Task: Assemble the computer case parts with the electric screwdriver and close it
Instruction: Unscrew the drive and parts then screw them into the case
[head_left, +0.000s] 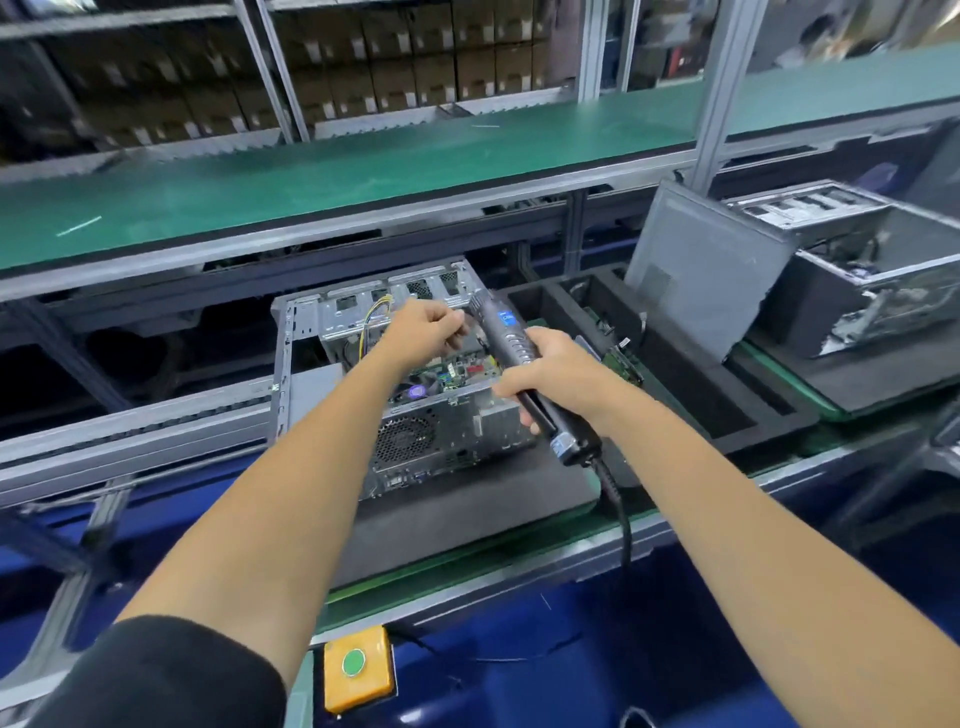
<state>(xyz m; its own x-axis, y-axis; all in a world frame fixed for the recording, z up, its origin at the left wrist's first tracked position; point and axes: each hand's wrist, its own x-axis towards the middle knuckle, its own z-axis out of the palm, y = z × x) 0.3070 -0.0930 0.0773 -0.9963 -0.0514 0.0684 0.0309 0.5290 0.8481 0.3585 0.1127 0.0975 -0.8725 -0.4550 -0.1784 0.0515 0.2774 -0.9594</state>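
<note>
Black electric screwdriver (519, 358) gripped mid-barrel by right hand (550, 379), tip raised toward left hand (431, 330). Left hand fingers curled at tip, likely pinching screw or bit; too small to tell. Open computer case (415, 395) lies on dark mat on counter (467, 566), directly under both hands. Judgement: screwdriver rigid, moderately heavy, cord dragging at rear; hold at ribbed barrel. Case sheet metal stiff, edges sharp; motherboard inside fragile, avoid.
</note>
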